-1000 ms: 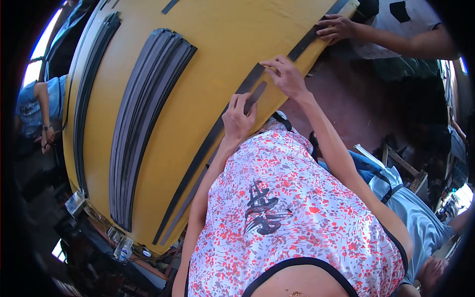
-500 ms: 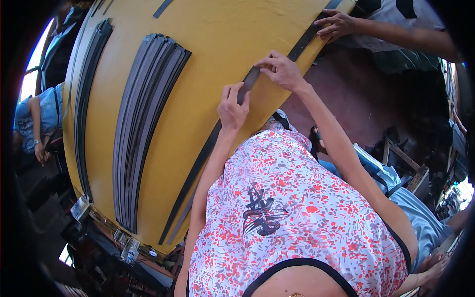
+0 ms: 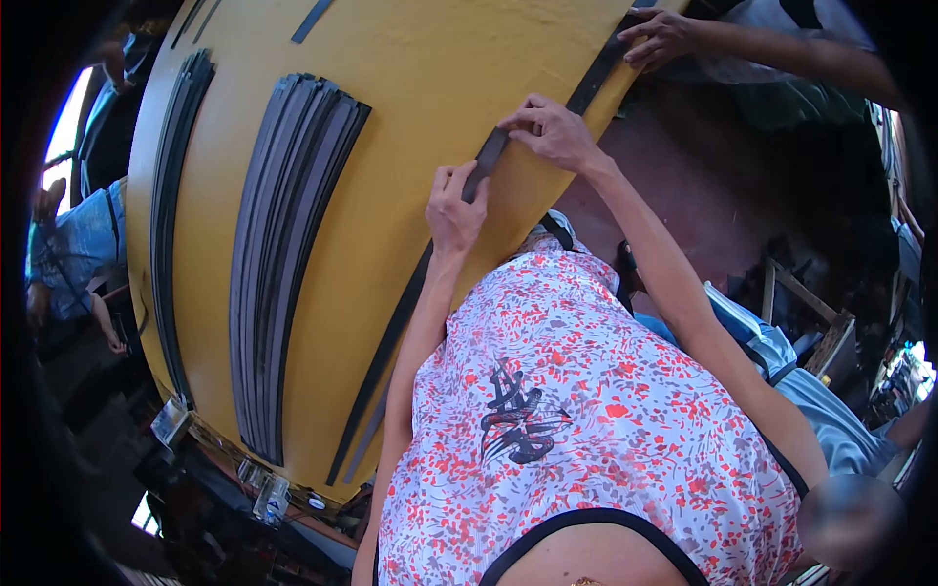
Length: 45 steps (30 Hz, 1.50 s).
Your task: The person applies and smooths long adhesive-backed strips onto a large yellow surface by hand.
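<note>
A long, flat dark strip runs slantwise along the near edge of the yellow table. My left hand pinches it between thumb and fingers. Farther up the same strip, my right hand is closed on it, fingertips pressed together at its edge. Between the two hands a short, greyer stretch of the strip shows. Its lower part passes beneath my left forearm, with a second thin strip beside its end. A co-worker's hand rests on the strip's far end at the top right.
On the yellow table lie a thick bundle of grey strips and a narrower dark bundle. A short strip is at the top. Another person in blue is at the far left. A wooden frame stands at right.
Both hands keep their grip and have shifted only slightly. The person at the left has moved their arms. The whole view has tilted a little.
</note>
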Each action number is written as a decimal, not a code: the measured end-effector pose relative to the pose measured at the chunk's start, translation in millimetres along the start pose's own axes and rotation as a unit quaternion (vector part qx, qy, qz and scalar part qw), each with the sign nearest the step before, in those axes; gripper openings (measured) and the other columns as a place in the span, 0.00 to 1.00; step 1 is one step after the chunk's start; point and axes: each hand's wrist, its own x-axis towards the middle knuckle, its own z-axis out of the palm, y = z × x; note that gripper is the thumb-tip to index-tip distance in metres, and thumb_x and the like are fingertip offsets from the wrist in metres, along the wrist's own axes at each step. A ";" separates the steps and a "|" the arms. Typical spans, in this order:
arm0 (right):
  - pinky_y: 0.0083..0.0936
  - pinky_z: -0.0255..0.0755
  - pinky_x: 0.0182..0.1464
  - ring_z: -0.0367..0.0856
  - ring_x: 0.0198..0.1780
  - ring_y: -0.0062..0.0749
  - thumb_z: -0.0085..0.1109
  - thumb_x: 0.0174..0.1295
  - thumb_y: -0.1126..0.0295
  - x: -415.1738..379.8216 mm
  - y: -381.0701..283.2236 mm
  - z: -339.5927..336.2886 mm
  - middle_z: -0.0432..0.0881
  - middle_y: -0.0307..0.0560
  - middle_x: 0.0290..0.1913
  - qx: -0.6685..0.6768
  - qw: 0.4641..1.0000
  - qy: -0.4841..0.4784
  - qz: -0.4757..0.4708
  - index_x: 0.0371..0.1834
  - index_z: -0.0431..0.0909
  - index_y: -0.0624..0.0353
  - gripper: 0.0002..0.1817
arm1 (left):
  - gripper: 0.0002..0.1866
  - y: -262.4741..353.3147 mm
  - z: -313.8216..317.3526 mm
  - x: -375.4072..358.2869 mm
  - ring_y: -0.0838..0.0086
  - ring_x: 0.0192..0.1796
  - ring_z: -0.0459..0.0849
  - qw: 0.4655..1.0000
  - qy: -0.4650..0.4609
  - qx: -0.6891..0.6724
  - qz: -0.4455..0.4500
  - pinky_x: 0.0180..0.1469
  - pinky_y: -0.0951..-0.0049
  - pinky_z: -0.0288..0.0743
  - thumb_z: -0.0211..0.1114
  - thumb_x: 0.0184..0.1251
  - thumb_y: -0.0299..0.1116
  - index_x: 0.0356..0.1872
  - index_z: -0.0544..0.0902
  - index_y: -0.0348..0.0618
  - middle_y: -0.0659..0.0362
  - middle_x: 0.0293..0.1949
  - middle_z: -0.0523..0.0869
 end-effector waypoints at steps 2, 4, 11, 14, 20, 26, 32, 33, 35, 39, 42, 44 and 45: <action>0.26 0.73 0.40 0.80 0.36 0.29 0.66 0.65 0.66 0.4 0.2 0.2 0.79 0.40 0.40 0.012 1.000 0.013 -0.020 0.48 0.90 0.49 0.10 | 0.15 0.9 0.1 2.2 0.56 0.39 0.86 1.000 -0.004 -0.004 -0.004 0.42 0.63 0.81 0.75 0.58 0.28 0.48 0.87 0.40 0.49 0.39 0.83; 0.28 0.75 0.43 0.82 0.38 0.31 0.67 0.64 0.65 0.6 0.2 -0.5 0.80 0.40 0.41 0.015 1.000 0.009 -0.006 0.47 0.90 0.47 0.10 | 0.16 0.8 -0.2 3.1 0.57 0.39 0.86 1.000 -0.011 0.016 -0.003 0.42 0.63 0.81 0.75 0.58 0.28 0.48 0.88 0.40 0.50 0.38 0.83; 0.29 0.77 0.46 0.84 0.41 0.33 0.68 0.63 0.64 2.6 0.8 -3.3 0.82 0.39 0.42 0.037 0.999 -0.002 0.023 0.46 0.90 0.46 0.10 | 0.16 -2.2 3.6 5.7 0.58 0.38 0.86 1.000 -0.010 0.002 -0.005 0.41 0.64 0.81 0.75 0.57 0.29 0.48 0.88 0.39 0.49 0.38 0.83; 0.24 0.71 0.38 0.77 0.34 0.25 0.67 0.64 0.68 2.6 4.5 -0.7 0.78 0.37 0.39 0.044 0.999 0.014 -0.003 0.48 0.90 0.49 0.10 | 0.16 -4.1 4.7 6.0 0.57 0.39 0.86 1.000 -0.008 0.004 -0.001 0.41 0.61 0.81 0.74 0.58 0.31 0.49 0.88 0.42 0.51 0.40 0.83; 0.24 0.72 0.38 0.78 0.34 0.25 0.67 0.64 0.68 2.2 6.1 -0.4 0.79 0.37 0.39 0.049 0.999 0.017 0.002 0.48 0.90 0.50 0.10 | 0.16 -4.4 5.6 6.3 0.57 0.39 0.86 1.000 -0.013 0.006 -0.002 0.40 0.61 0.81 0.74 0.58 0.31 0.49 0.88 0.43 0.51 0.40 0.83; 0.24 0.72 0.39 0.79 0.36 0.26 0.66 0.65 0.69 -0.9 1.7 -3.3 0.79 0.38 0.40 0.047 0.999 0.016 0.016 0.48 0.90 0.50 0.10 | 0.17 -2.7 6.2 6.3 0.57 0.38 0.86 1.000 -0.017 0.003 -0.002 0.40 0.61 0.81 0.74 0.58 0.31 0.50 0.88 0.43 0.51 0.40 0.83; 0.24 0.72 0.39 0.78 0.35 0.26 0.67 0.65 0.68 -1.4 5.3 -2.9 0.78 0.37 0.39 0.046 0.999 0.018 0.007 0.48 0.90 0.49 0.10 | 0.19 -1.1 5.3 6.1 0.58 0.38 0.86 0.999 -0.032 -0.004 -0.010 0.39 0.62 0.81 0.74 0.58 0.30 0.52 0.88 0.44 0.51 0.40 0.83; 0.24 0.72 0.39 0.78 0.35 0.26 0.67 0.65 0.68 -2.1 5.7 -3.1 0.78 0.37 0.39 0.047 0.999 0.018 0.008 0.48 0.90 0.49 0.10 | 0.19 -0.8 5.3 5.8 0.59 0.38 0.86 0.999 -0.035 -0.003 -0.014 0.39 0.62 0.81 0.74 0.58 0.30 0.52 0.88 0.44 0.51 0.40 0.83; 0.24 0.72 0.39 0.78 0.35 0.25 0.67 0.64 0.68 -2.7 4.1 -4.5 0.78 0.37 0.39 0.047 0.999 0.016 0.010 0.48 0.90 0.49 0.10 | 0.19 -1.5 5.7 5.1 0.59 0.37 0.86 0.999 -0.038 -0.003 -0.019 0.39 0.63 0.81 0.74 0.58 0.30 0.52 0.88 0.45 0.51 0.40 0.83; 0.24 0.71 0.38 0.77 0.34 0.25 0.67 0.64 0.69 -4.0 5.3 -3.9 0.78 0.36 0.39 0.051 0.998 0.017 0.011 0.47 0.90 0.49 0.10 | 0.19 -0.1 4.9 5.2 0.60 0.35 0.86 0.999 -0.037 0.004 -0.011 0.38 0.64 0.81 0.74 0.58 0.31 0.53 0.89 0.45 0.52 0.41 0.82; 0.24 0.70 0.38 0.76 0.34 0.24 0.68 0.64 0.69 -4.1 7.2 -3.1 0.78 0.36 0.39 0.060 0.998 0.021 0.006 0.47 0.90 0.49 0.10 | 0.19 1.1 3.9 5.5 0.61 0.33 0.86 0.999 -0.043 0.008 -0.011 0.38 0.64 0.81 0.74 0.59 0.31 0.53 0.89 0.46 0.52 0.41 0.82; 0.24 0.70 0.37 0.76 0.34 0.24 0.68 0.63 0.70 -3.9 6.9 -3.5 0.78 0.36 0.39 0.060 0.998 0.020 0.006 0.47 0.90 0.49 0.10 | 0.19 1.2 3.6 6.0 0.62 0.33 0.86 0.999 -0.043 0.013 -0.006 0.38 0.64 0.81 0.74 0.59 0.31 0.53 0.89 0.46 0.52 0.41 0.82; 0.24 0.70 0.37 0.76 0.34 0.24 0.68 0.63 0.70 -4.0 6.8 -3.7 0.78 0.36 0.39 0.060 0.998 0.019 0.006 0.47 0.90 0.49 0.10 | 0.18 1.3 3.5 6.1 0.62 0.33 0.86 0.999 -0.045 0.013 -0.008 0.38 0.64 0.81 0.74 0.59 0.32 0.52 0.89 0.46 0.52 0.41 0.82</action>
